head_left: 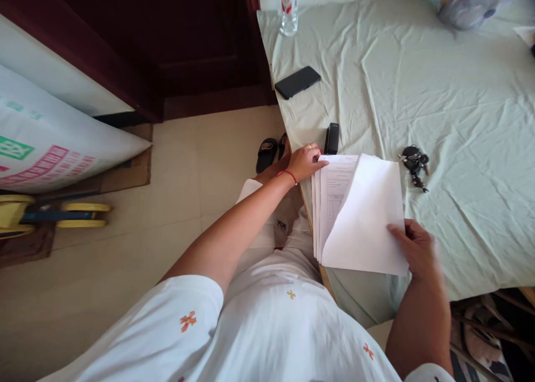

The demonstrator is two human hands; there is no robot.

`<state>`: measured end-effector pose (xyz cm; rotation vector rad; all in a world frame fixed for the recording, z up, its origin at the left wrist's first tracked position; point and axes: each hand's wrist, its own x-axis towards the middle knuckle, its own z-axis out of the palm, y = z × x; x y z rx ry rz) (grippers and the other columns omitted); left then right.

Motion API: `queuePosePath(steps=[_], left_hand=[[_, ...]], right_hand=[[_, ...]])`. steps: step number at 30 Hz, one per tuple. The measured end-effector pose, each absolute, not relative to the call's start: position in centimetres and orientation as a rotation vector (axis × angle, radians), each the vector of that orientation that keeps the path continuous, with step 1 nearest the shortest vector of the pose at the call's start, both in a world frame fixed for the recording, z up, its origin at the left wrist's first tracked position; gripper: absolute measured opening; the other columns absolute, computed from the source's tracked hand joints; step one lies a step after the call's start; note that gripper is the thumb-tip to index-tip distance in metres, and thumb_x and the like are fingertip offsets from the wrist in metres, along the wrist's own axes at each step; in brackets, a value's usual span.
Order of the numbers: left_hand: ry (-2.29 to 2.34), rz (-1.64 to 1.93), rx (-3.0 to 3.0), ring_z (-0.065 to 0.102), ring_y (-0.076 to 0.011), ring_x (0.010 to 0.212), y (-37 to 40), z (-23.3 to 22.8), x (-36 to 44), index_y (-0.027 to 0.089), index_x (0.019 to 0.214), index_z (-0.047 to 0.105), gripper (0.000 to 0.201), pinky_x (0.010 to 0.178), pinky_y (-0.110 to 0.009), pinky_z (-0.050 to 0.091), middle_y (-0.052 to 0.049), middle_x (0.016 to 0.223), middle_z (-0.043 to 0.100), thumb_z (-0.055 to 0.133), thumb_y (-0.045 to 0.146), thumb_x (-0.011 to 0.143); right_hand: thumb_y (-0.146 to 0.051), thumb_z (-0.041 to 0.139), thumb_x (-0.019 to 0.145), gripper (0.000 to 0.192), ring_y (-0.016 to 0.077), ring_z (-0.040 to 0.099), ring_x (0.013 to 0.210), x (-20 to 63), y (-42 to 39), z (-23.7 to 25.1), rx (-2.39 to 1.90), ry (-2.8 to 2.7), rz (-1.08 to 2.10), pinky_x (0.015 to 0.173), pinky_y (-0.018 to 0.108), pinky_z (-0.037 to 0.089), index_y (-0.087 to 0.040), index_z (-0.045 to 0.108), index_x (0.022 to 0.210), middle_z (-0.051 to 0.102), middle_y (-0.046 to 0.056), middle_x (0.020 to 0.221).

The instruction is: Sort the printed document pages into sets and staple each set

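A stack of printed sheets (337, 179) lies at the near edge of the cloth-covered table, its left edges slightly fanned. My left hand (306, 162) is closed on the stack's far left corner, thumb on the top page and fingers bent beside a small black stapler-like object (332, 138). Over the stack curls a turned sheet (368, 220), blank side up. My right hand (420, 248) pinches that sheet's right edge, thumb on top and the other fingers underneath. Lines and a table of print show on the page below the curl.
A bunch of keys (415, 166) lies right of the papers. Further back are a black phone (297, 82), a clear bottle (288, 9) and a plastic bag (470, 6). A large white sack (54, 142) and a yellow-wheeled thing (81, 215) stand on the floor at left.
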<state>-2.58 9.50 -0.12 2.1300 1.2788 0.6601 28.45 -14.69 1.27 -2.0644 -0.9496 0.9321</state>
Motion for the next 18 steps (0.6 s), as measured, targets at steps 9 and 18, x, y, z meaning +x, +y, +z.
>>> queuePosePath(steps=[9,18], left_hand=[[1.309,0.636,2.150,0.070,-0.0242,0.104,9.4,-0.2,-2.5,0.018,0.086,0.072,0.014,0.092,-0.036,0.052,-0.009,0.110,0.075,0.061,0.024,0.092],[1.360,0.603,2.155,0.070,-0.0238,0.101,9.3,0.0,-2.3,0.018,0.084,0.070,0.014,0.090,-0.035,0.052,-0.009,0.110,0.075,0.066,0.029,0.092]], right_hand=[[-0.054,0.072,0.083,0.032,0.0128,0.043,0.055,29.1,-15.1,0.8,-2.129,-1.029,0.806,0.046,0.026,0.029,-0.022,0.071,0.088,0.056,-0.003,0.062],[-0.052,0.070,0.084,0.029,0.0134,0.040,0.055,29.5,-15.6,1.3,-2.162,-1.068,0.740,0.047,0.028,0.026,-0.023,0.070,0.084,0.052,-0.003,0.059]])
